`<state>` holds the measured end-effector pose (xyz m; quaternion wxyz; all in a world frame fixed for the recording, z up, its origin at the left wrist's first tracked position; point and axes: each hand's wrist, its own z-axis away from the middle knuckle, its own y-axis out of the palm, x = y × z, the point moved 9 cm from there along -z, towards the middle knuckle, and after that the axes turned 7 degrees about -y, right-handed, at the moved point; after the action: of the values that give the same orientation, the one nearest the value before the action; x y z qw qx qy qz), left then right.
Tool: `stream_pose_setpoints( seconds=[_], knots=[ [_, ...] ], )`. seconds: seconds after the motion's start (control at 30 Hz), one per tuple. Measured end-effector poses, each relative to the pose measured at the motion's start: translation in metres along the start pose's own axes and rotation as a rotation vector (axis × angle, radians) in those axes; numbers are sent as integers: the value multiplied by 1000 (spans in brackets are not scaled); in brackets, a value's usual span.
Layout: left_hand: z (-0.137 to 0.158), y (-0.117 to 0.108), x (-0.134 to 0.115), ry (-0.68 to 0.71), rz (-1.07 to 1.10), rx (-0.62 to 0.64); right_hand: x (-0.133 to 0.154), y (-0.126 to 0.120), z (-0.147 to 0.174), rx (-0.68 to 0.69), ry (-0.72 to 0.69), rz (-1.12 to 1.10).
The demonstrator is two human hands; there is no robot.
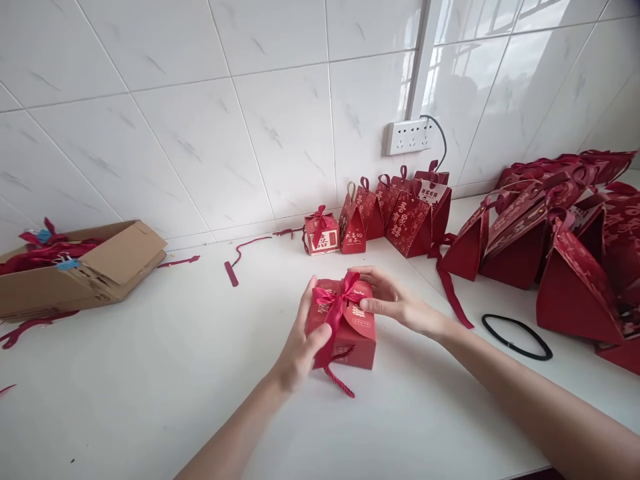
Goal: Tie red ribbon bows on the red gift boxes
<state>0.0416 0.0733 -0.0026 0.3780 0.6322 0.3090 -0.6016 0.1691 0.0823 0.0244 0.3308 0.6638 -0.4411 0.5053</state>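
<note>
A red gift box (363, 347) with gold printing sits upright on the white table in front of me. A shiny red ribbon (339, 303) is tied in a bow across its top, and a twisted red cord (340, 383) hangs from its near side. My left hand (305, 340) wraps round the box's left side, its thumb on the ribbon's tail. On the far right, my right hand (390, 298) curls round the top corner, thumb by the bow and fingers behind the box. Both hands are closed on it.
Several small red boxes (410, 223) line the tiled wall below a power strip (411, 137). More triangular boxes (575, 287) crowd the right side, near a black elastic loop (517, 338). Left stands a cardboard box (125, 257) of ribbons; a red tag (231, 273) lies behind.
</note>
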Motion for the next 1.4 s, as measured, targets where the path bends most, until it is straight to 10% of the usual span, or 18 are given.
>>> stream_pose_setpoints(
  seconds=[0.47,0.87,1.07,1.4],
  knots=[
    [-4,-12,-23,211,-667,-128,-2,-29,3,-219,118,380],
    [1,-14,-30,154,-766,-317,22,-15,8,98,47,380],
    [2,-11,-35,212,-713,-313,44,9,23,329,-75,838],
    [-1,-20,-31,93,-591,-265,35,40,31,331,-185,1460]
  ],
)
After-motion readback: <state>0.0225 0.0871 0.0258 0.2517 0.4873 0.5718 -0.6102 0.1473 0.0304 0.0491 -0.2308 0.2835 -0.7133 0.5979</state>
